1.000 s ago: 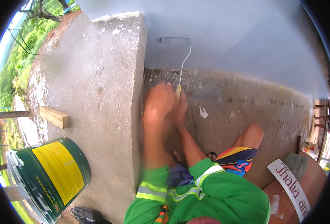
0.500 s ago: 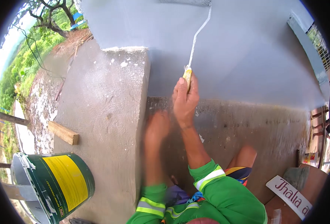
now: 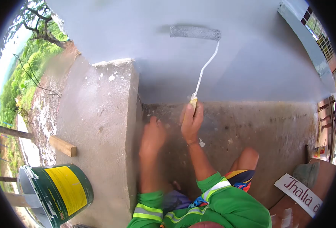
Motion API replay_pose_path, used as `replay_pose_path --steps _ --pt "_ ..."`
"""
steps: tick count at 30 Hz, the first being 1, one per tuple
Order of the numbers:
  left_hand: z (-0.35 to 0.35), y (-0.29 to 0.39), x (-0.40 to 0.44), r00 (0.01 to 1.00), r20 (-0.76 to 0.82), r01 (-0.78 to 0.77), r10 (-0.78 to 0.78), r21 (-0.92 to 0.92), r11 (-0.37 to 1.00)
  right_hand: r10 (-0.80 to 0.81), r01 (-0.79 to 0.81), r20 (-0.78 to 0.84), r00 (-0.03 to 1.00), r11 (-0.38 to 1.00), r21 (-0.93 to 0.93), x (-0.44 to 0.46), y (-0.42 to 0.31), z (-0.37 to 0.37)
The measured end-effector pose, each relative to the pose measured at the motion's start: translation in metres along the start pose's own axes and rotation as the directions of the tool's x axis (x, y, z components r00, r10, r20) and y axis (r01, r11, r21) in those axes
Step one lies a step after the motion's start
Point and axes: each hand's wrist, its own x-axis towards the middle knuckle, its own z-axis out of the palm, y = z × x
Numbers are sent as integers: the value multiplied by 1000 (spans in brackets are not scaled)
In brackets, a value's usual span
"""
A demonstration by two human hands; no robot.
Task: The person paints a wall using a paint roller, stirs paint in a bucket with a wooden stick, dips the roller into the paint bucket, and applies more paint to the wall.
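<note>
My right hand (image 3: 192, 123) is wrapped round the yellow, paint-smeared handle of a paint roller (image 3: 195, 37). The roller's thin white frame runs upward from the grip, and its grey-coated sleeve lies against the grey painted wall (image 3: 247, 64). To the left, my left hand (image 3: 152, 135) is held low beside the edge of the concrete ledge (image 3: 95, 114). Its fingers are curled in, slightly blurred, with nothing seen sticking out of them. Both forearms come from green sleeves with reflective bands.
A dark green paint bucket (image 3: 67, 190) with a yellow label stands at the lower left, near a short wood block (image 3: 63, 145) on the ledge. A lettered sign (image 3: 299, 193) lies at the lower right. A grey frame with a grille (image 3: 308, 41) borders the upper right.
The roller has come down the wall, so its whole sleeve now shows. My right hand has lowered with it, and my left hand sits slightly lower too. The view has shifted a little.
</note>
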Motion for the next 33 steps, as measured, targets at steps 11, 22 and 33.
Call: replay_pose_path --steps 11,22,33 --pt "98 5 21 983 128 -143 131 93 985 208 -138 98 973 870 -474 -69 -1 -132" --pt "78 42 -259 783 615 382 -98 -349 856 788 -618 28 615 503 -604 -159 -163 -218" --pt "-181 277 -329 776 627 517 -69 -569 640 813 -842 561 155 406 -355 -48 -440 -140"
